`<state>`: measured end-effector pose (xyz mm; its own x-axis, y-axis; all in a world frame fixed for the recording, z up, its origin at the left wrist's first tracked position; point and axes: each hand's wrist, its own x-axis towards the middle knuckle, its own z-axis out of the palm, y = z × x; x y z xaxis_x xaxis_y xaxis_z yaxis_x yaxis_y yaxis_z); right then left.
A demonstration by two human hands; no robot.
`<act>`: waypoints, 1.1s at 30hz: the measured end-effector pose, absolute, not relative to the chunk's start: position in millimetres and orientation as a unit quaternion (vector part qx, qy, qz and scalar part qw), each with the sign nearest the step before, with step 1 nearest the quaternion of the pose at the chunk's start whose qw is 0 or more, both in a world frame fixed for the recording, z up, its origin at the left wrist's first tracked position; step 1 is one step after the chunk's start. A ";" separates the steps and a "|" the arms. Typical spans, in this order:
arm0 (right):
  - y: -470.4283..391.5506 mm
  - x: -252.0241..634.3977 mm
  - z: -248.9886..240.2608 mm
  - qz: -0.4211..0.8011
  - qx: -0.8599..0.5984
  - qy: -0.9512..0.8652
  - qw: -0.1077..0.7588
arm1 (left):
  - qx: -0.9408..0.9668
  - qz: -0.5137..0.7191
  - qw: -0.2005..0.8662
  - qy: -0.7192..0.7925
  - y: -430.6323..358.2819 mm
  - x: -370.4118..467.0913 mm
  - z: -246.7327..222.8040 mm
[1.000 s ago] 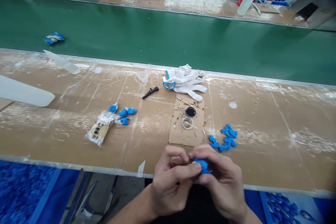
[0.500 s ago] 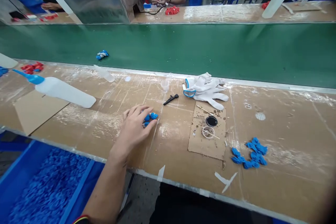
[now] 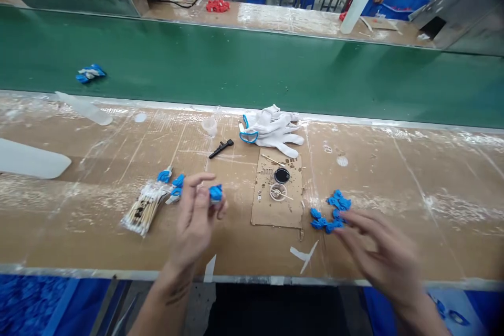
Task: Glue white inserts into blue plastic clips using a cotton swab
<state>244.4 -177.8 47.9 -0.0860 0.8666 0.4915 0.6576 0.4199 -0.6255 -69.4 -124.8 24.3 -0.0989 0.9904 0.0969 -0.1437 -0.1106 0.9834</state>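
Observation:
My left hand (image 3: 199, 210) is raised above the table with a small blue rubbery piece (image 3: 216, 192) pinched in its fingers. Beside it on the left lie a few more blue pieces (image 3: 178, 180) and a plastic bag of cotton swabs (image 3: 145, 207). My right hand (image 3: 380, 249), slightly blurred, reaches to the edge of a loose cluster of similar blue pieces (image 3: 338, 200). Its fingers are stretched out and apart, and nothing shows between them. Between my hands is a stained cardboard piece (image 3: 271, 215) carrying a small cup of black liquid (image 3: 282, 175) and a clear cup (image 3: 277, 192) with a swab.
White gloves (image 3: 275, 131) and a black tool (image 3: 221, 148) lie behind the cardboard. White bottles (image 3: 31, 158) rest at the left. A green belt (image 3: 244, 63) runs across, with a blue-and-white bundle (image 3: 90, 73) on it. People sit and stand beyond; blue bins flank my lap.
My left hand has lifted off the table with a blue piece, uncovering the swab bag. My right hand has come in from the right to the blue cluster. The view has shifted right.

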 end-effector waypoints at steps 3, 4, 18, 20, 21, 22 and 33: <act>-148.1 219.4 35.6 0.129 -0.471 -0.809 0.328 | 0.395 0.566 0.582 0.429 -128.7 -43.8 14.5; -139.8 212.0 32.6 0.134 -0.461 -0.819 0.314 | 0.377 0.554 0.607 0.427 -128.7 -40.2 11.2; -110.0 175.6 28.4 0.102 -0.443 -0.823 0.341 | 0.543 0.461 0.519 0.474 -140.9 -37.6 -4.1; -108.4 173.2 27.8 0.121 -0.432 -0.824 0.347 | 0.556 0.461 0.501 0.476 -142.0 -37.2 -5.4; -108.0 172.7 27.8 0.131 -0.426 -0.823 0.351 | 0.563 0.462 0.491 0.477 -142.0 -37.0 -5.8; -107.8 172.4 28.0 0.139 -0.424 -0.821 0.356 | 0.573 0.466 0.477 0.477 -141.7 -36.9 -6.0; -108.1 175.2 28.0 0.128 -0.439 -0.810 0.367 | 0.583 0.497 0.363 0.530 -144.8 -34.9 -10.2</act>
